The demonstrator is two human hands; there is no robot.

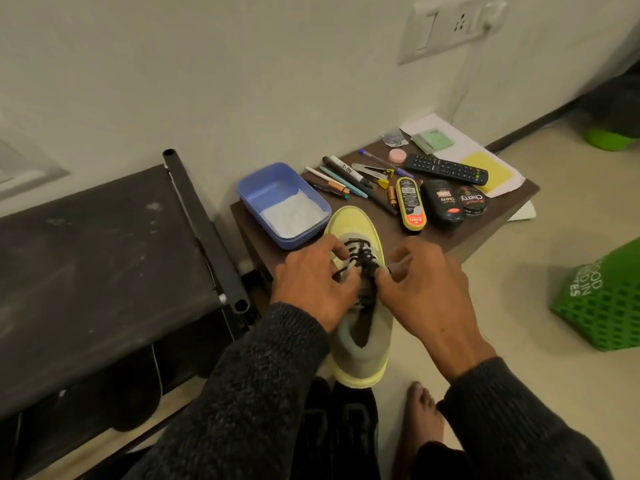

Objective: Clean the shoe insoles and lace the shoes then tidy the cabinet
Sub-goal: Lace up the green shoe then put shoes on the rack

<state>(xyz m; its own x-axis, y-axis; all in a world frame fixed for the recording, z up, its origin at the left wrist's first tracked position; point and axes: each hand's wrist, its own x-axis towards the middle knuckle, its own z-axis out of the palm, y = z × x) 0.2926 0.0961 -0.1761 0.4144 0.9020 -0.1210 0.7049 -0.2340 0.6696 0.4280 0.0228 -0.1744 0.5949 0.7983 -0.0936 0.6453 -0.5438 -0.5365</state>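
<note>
Against a pale wall, a small brown table (pixel 433 237) carries pens, polish bottles, a remote (pixel 446 169) and a blue tub (pixel 282 202). Over its near edge a yellow shoe (pixel 360 327) points toward the wall. Left hand (pixel 311 285) and right hand (pixel 426 289) each pinch the black lace (pixel 362 261) with curled fingers.

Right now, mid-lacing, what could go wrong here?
The yellow shoe overhangs the edge of the small table, so a hard pull by the left hand or right hand on the black lace might tip it off. Its toe sits close to the blue tray and may nudge it.
</note>
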